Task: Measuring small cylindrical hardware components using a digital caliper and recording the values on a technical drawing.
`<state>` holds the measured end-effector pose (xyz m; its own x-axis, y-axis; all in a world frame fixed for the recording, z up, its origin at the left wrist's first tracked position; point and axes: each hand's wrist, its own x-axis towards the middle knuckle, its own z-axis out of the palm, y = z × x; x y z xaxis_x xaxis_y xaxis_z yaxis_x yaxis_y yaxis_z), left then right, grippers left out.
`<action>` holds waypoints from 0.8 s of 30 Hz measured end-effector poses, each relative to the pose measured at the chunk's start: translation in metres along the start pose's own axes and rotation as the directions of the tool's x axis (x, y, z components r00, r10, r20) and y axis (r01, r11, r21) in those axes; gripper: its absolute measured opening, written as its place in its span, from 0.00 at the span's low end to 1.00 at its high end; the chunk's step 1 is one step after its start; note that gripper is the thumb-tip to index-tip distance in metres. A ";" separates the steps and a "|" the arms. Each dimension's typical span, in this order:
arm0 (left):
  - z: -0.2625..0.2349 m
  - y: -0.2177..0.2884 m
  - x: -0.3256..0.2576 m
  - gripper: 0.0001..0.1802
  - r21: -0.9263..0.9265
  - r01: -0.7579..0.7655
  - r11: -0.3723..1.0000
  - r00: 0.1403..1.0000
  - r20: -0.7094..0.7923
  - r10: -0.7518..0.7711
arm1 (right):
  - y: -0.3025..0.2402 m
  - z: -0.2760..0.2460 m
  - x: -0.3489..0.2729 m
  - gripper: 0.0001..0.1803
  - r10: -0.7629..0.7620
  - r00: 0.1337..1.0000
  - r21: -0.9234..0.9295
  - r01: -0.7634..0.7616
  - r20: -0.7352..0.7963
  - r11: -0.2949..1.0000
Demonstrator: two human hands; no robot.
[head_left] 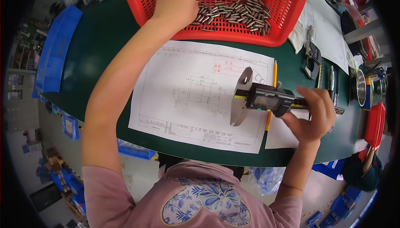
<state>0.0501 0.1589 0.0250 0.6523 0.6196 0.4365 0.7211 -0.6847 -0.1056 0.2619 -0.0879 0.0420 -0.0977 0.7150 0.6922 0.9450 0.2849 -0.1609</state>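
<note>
My left hand (178,3) is over the near left part of a red plastic basket (273,41), its fingers curled and their tips hidden. Small metal pins (250,13) lie in a heap on the basket's floor, right beside that hand. A digital caliper (268,98) is gripped in my right hand (313,115) by its beam, jaws pointing left. The caliper is above a technical drawing (162,98) printed on white paper. Its jaws look closed or nearly so, with no pin visible between them.
A yellow pencil (275,73) lies along the drawing's right edge, partly under the caliper. Micrometers (312,57) and a metal bowl (361,87) are at the right. A blue tray (62,48) stands on the green table's left side. Another person (364,170) is at the far right.
</note>
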 end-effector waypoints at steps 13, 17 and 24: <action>-0.056 0.063 -0.124 0.08 -0.584 0.548 -0.599 0.700 0.712 -0.054 | -0.019 0.018 -0.011 0.27 -0.041 0.983 0.076 0.028 0.177 0.997; -0.062 0.066 -0.126 0.05 -0.580 0.538 -0.612 0.709 0.704 -0.044 | -0.023 0.021 -0.011 0.27 -0.055 0.975 0.071 0.041 0.213 0.997; -0.061 0.068 -0.132 0.07 -0.535 0.499 -0.682 0.715 0.699 -0.025 | -0.025 0.021 -0.009 0.24 -0.064 0.967 0.084 0.045 0.245 0.995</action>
<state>-0.0016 0.0072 0.0147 0.6112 0.7284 -0.3097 -0.2915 0.5709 0.7675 0.2322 -0.0877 0.0248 -0.2318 0.8296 0.5080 0.9099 0.3696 -0.1884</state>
